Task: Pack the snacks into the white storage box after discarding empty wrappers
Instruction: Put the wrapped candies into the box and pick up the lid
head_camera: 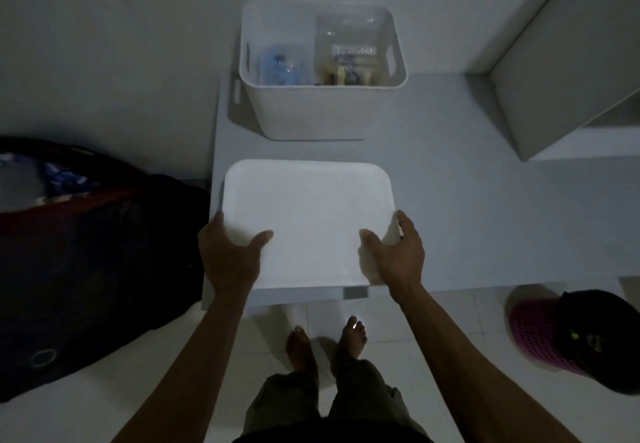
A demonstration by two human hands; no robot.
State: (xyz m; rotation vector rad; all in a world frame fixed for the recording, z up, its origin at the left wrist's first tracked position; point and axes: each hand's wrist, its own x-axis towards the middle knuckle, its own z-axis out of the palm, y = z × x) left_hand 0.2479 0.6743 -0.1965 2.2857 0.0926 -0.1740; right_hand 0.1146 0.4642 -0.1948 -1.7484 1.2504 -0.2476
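A white storage box [311,110] stands open at the back of the white table [450,200], against the wall. Inside it I see a bluish packet [282,66] on the left and clear packets with yellowish snacks [349,61] on the right. In front of it a flat white lid [308,220] is held at the table's near edge. My left hand [230,255] grips the lid's left side, thumb on top. My right hand [394,252] grips its right side the same way.
A dark bag [97,262] with coloured things in it fills the left. A pink mesh bin with a black liner [568,331] stands on the tiled floor at the right. A white shelf unit [568,61] rises at the table's right back. My bare feet stand below the table edge.
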